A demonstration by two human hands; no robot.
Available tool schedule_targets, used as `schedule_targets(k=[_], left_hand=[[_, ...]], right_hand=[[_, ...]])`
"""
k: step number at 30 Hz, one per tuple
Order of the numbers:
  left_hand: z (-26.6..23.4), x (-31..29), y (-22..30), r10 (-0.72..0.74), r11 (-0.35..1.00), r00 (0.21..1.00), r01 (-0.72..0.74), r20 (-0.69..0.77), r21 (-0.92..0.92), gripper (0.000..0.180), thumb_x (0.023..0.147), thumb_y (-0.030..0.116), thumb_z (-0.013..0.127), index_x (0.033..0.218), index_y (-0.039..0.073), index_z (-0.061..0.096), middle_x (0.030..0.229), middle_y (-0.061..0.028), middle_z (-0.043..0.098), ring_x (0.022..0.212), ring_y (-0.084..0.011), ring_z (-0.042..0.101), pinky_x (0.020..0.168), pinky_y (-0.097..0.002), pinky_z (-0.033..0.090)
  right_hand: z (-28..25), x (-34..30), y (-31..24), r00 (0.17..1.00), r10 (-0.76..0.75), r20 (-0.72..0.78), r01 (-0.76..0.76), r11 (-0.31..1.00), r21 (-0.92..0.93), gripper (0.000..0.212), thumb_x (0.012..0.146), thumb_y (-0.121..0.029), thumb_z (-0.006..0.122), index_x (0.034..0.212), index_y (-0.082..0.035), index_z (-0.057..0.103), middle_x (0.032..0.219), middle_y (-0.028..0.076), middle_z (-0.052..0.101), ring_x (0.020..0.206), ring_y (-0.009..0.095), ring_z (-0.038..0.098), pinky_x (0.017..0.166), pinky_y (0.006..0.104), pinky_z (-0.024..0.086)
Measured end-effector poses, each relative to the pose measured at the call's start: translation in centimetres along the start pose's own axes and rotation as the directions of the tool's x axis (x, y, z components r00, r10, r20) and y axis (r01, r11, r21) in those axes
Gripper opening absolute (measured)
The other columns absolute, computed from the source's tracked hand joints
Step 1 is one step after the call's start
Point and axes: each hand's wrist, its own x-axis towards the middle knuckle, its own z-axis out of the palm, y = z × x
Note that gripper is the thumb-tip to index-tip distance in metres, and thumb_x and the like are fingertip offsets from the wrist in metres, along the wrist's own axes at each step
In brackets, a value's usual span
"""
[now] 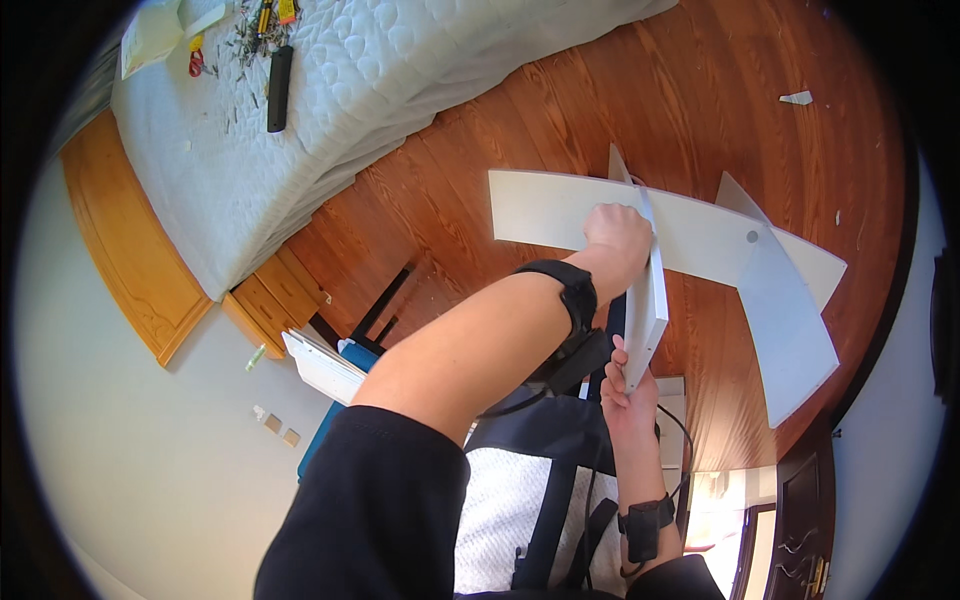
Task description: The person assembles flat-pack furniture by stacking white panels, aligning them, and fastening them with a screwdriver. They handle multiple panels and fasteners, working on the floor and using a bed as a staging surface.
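My right hand (pixel 630 397) grips the lower end of a narrow white board (pixel 650 300), which stands on edge with small holes in its near end. The fingers are on its left side. My left hand (pixel 617 238) is closed in a fist against the same board farther up, where it meets a long white panel (pixel 710 235). Anything inside that fist is hidden. The long panel lies across the floor, and another white panel (pixel 790 325) crosses it at the right, near a small grey round spot.
At the upper left, a bed (pixel 350 90) with a white quilted cover holds a black elongated case (pixel 280 90), red-handled scissors (pixel 196 62) and scattered small hardware. White boards (pixel 325 368) lean at the left. A white scrap (pixel 797 98) lies on the wooden floor (pixel 440 200). A dark door (pixel 805 500) stands lower right.
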Motion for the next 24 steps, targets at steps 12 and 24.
schedule_targets(k=[12, 24], left_hand=[[2.6, -0.6, 3.0, -0.638, 0.078, 0.646, 0.597, 0.419, -0.799, 0.044, 0.085, 0.036, 0.056, 0.103, -0.002, 0.064, 0.109, -0.0245, 0.062, 0.104, -0.0390, 0.059, 0.090, -0.0431, 0.046], [3.2, -1.5, 1.1, -0.243, -0.860, 0.714, 0.156, 0.657, -0.487, 0.020, 0.091, 0.021, 0.054, 0.090, 0.002, 0.051, 0.070, -0.0081, 0.054, 0.048, -0.0140, 0.050, 0.036, -0.0212, 0.035]], right_hand=[[-2.3, 0.9, 0.3, 0.991, -0.075, 0.110, 0.087, 0.990, -0.112, 0.036, 0.100, -0.031, 0.043, 0.113, 0.002, 0.052, 0.080, 0.001, 0.055, 0.048, 0.005, 0.039, 0.037, 0.0181, 0.026], [-0.9, 0.2, -0.4, 0.996, -0.044, 0.075, 0.045, 0.999, -0.005, 0.035, 0.101, -0.027, 0.040, 0.117, 0.004, 0.044, 0.078, 0.001, 0.050, 0.048, 0.007, 0.033, 0.038, 0.0177, 0.027]])
